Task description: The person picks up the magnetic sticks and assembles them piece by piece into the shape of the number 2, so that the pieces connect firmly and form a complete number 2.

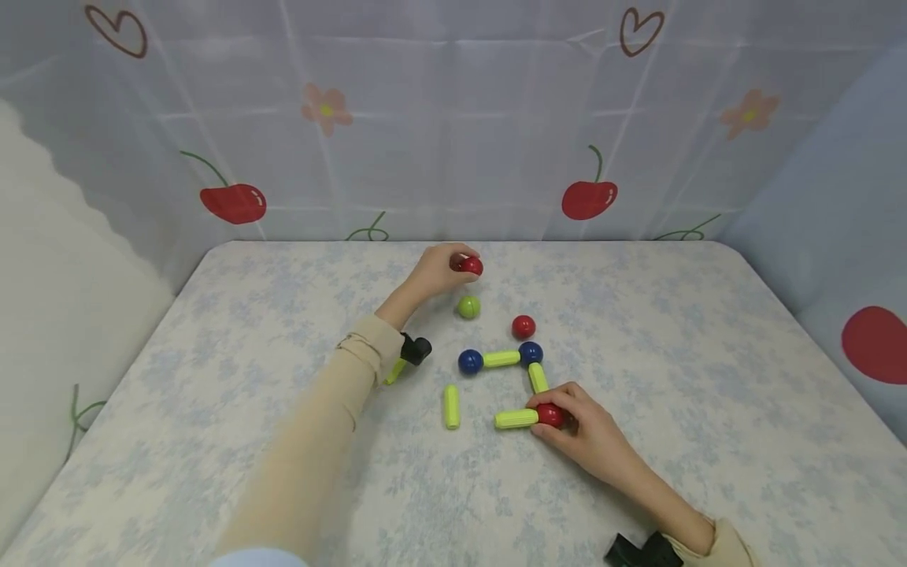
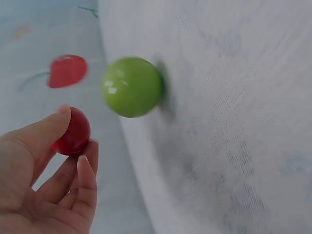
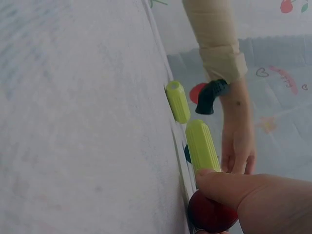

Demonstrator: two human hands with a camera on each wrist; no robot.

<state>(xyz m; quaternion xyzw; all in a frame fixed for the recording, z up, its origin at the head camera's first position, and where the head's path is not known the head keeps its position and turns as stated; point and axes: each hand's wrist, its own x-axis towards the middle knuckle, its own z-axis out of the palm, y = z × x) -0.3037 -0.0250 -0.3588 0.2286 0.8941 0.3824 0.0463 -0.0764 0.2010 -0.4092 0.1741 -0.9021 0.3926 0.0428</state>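
Observation:
At the table's far side my left hand (image 1: pixel 435 270) pinches a red ball (image 1: pixel 472 266) between thumb and fingers; the left wrist view shows this red ball (image 2: pixel 75 132) raised at the fingertips. A green ball (image 2: pixel 132 87) lies just nearer than that hand. My right hand (image 1: pixel 595 433) grips another red ball (image 1: pixel 550 415), a corner of a linked chain. From it one yellow-green rod (image 1: pixel 515 419) points left, and a second rod (image 1: pixel 538 378) runs back to a blue ball (image 1: pixel 531 353). A third rod (image 1: pixel 501 359) joins that to another blue ball (image 1: pixel 470 362).
A loose yellow-green rod (image 1: pixel 451 407) lies left of the chain. Another rod (image 1: pixel 394 372) is partly hidden under the left wrist's black camera mount (image 1: pixel 416 349). A loose red ball (image 1: pixel 523 327) sits behind the chain. A printed curtain (image 1: pixel 453 142) hangs along the table's back edge.

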